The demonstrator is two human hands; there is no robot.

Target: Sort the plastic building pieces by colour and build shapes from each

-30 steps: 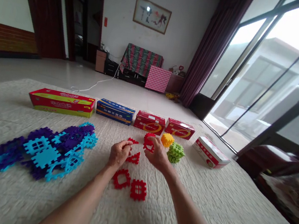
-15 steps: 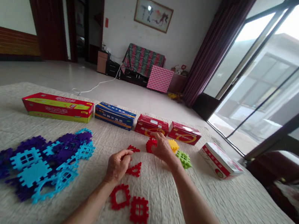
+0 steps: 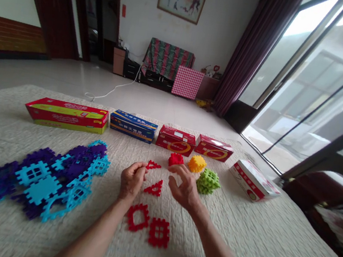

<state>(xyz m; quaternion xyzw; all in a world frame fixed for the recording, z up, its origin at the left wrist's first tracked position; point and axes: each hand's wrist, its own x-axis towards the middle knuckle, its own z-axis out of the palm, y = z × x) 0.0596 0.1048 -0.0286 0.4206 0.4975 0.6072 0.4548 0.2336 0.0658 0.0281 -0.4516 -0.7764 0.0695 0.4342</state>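
Observation:
My left hand has its fingers curled together, the tips close beside a red triangular interlocking piece. Whatever those fingers may pinch is hidden. Thumb and fingers spread apart, my right hand is just in front of a stack of red interlocking pieces, with nothing visible in its grasp. Between the hands lies a second red triangular piece. Nearer me are a red square frame piece and a red window-shaped square piece, flat on the quilted cover.
Purple and turquoise pieces are heaped at the left. A yellow stack and a green stack stand at the right. Behind are a long red-and-yellow box, a blue box, two red boxes, and a white-and-red box.
My right hand has drawn back toward me from the red stack, its fingers now spread. My left hand stays by the far red triangle. The view has tilted slightly downward.

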